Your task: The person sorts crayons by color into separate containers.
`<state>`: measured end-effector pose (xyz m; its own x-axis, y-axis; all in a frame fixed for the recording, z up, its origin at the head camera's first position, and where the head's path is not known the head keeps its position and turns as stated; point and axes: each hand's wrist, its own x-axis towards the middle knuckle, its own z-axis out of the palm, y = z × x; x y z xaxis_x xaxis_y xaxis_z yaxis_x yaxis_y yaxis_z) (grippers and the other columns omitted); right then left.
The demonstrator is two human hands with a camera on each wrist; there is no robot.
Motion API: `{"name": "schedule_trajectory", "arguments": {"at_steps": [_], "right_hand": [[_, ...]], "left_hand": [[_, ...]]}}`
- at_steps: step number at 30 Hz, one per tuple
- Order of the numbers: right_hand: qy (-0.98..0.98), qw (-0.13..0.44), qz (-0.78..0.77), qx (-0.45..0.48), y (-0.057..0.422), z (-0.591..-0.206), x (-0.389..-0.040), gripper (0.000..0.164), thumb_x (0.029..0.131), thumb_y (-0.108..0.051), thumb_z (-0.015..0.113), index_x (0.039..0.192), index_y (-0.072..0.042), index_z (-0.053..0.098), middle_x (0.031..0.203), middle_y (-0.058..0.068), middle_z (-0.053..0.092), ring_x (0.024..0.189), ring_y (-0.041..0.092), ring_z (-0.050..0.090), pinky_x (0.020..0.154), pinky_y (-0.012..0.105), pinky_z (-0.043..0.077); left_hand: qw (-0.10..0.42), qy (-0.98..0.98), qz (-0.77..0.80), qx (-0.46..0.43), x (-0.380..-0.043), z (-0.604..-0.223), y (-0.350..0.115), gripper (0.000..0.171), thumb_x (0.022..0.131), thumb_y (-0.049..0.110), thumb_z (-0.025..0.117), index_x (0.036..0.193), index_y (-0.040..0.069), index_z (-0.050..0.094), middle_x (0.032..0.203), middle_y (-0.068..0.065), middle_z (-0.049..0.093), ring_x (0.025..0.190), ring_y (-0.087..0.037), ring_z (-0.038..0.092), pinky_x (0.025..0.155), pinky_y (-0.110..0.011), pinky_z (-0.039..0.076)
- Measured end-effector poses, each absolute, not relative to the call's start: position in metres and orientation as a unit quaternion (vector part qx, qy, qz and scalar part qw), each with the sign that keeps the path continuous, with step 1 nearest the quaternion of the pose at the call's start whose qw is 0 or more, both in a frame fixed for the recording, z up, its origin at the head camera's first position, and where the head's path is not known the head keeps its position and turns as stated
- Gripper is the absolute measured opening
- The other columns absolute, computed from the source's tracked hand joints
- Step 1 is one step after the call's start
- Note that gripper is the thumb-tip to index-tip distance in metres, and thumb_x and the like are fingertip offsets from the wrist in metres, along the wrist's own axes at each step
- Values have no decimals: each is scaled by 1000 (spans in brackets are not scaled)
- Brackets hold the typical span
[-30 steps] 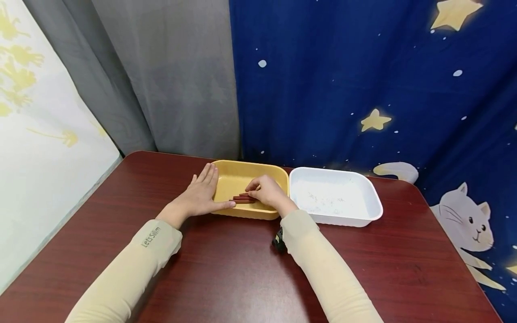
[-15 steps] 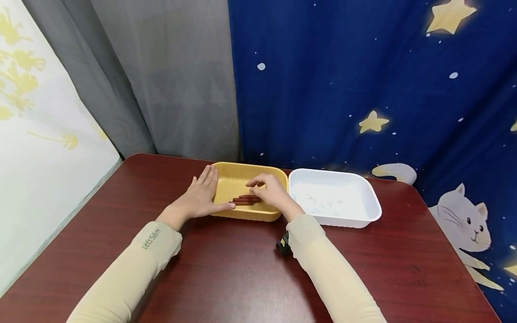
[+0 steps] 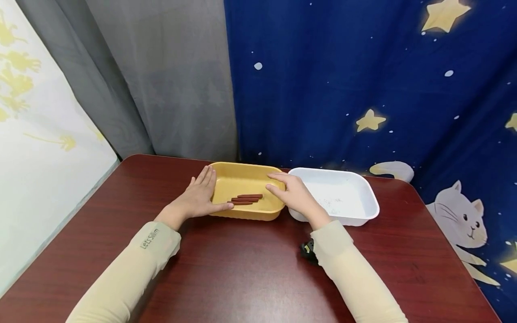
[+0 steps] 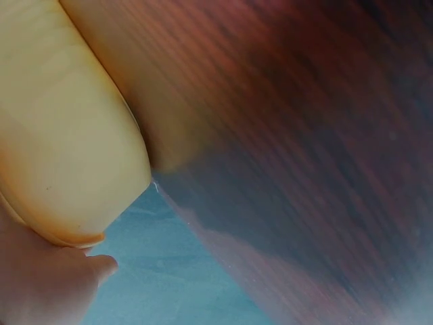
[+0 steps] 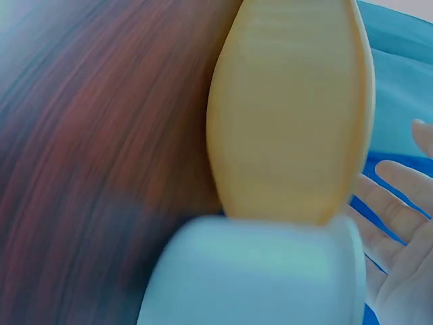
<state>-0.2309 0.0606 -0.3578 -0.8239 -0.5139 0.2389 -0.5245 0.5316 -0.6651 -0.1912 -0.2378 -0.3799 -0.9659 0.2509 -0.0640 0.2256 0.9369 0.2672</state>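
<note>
A yellow plastic tray [image 3: 246, 215] stands on the table, and several thin reddish-brown sticks [image 3: 245, 200] lie side by side on its floor. My left hand [image 3: 196, 196] rests along the tray's left end, fingers straight, the thumb reaching over the near rim beside the sticks. In the left wrist view that hand [image 4: 47, 281] shows at the tray's edge. My right hand [image 3: 294, 193] is over the tray's right end with nothing in its fingers. The right wrist view shows this hand [image 5: 406, 250] with spread, relaxed fingers beside the two trays.
A white tray [image 3: 343, 220] stands against the yellow tray's right side, with small dark specks on its floor. The dark red wooden table [image 3: 226, 278] extends toward me. Behind it hang a grey curtain [image 3: 181, 89] and a blue star-printed curtain [image 3: 307, 89].
My right hand has left the sticks, its fingers opening, and moved right to the yellow tray's right end. The sticks lie uncovered in the tray. The left hand has stayed in place.
</note>
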Motion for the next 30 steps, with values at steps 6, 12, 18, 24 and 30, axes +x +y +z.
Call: {"name": "schedule_trajectory", "arguments": {"at_steps": [6, 12, 18, 24, 30], "right_hand": [[-892, 8, 351, 286, 89, -355, -223, 58, 97, -42, 61, 146, -11, 51, 147, 10, 54, 140, 28, 47, 116, 48, 36], [-914, 19, 296, 279, 115, -353, -211, 67, 97, -47, 59, 151, -11, 43, 156, 9, 43, 147, 28, 37, 120, 50, 30], [-934, 41, 232, 268, 150, -355, -205, 79, 95, -53, 59, 156, -10, 32, 163, 9, 30, 154, 30, 22, 121, 53, 24], [-950, 47, 182, 251, 191, -362, -207, 89, 96, -56, 55, 159, -4, 17, 167, 13, 14, 156, 32, 6, 123, 55, 16], [-966, 57, 109, 228, 233, -370, -205, 92, 97, -59, 50, 158, 0, 15, 166, 19, 14, 155, 36, 4, 121, 61, 15]], "left_hand": [[46, 983, 136, 118, -191, -381, -240, 127, 80, 82, 53, 156, -7, 3, 166, -21, -5, 155, -35, -8, 120, -64, 12], [46, 982, 139, 118, -191, -381, -240, 126, 81, 80, 54, 156, -7, 3, 166, -22, -6, 155, -35, -8, 120, -64, 12], [49, 982, 140, 120, -191, -380, -239, 127, 80, 81, 53, 156, -6, 1, 167, -20, -6, 155, -35, -8, 121, -64, 11], [49, 982, 138, 118, -191, -379, -240, 126, 81, 81, 54, 156, -6, 1, 167, -21, -6, 155, -36, -7, 120, -64, 13], [49, 981, 140, 124, -192, -382, -238, 126, 81, 81, 52, 157, -6, 2, 167, -20, -6, 155, -35, -7, 121, -63, 13]]}}
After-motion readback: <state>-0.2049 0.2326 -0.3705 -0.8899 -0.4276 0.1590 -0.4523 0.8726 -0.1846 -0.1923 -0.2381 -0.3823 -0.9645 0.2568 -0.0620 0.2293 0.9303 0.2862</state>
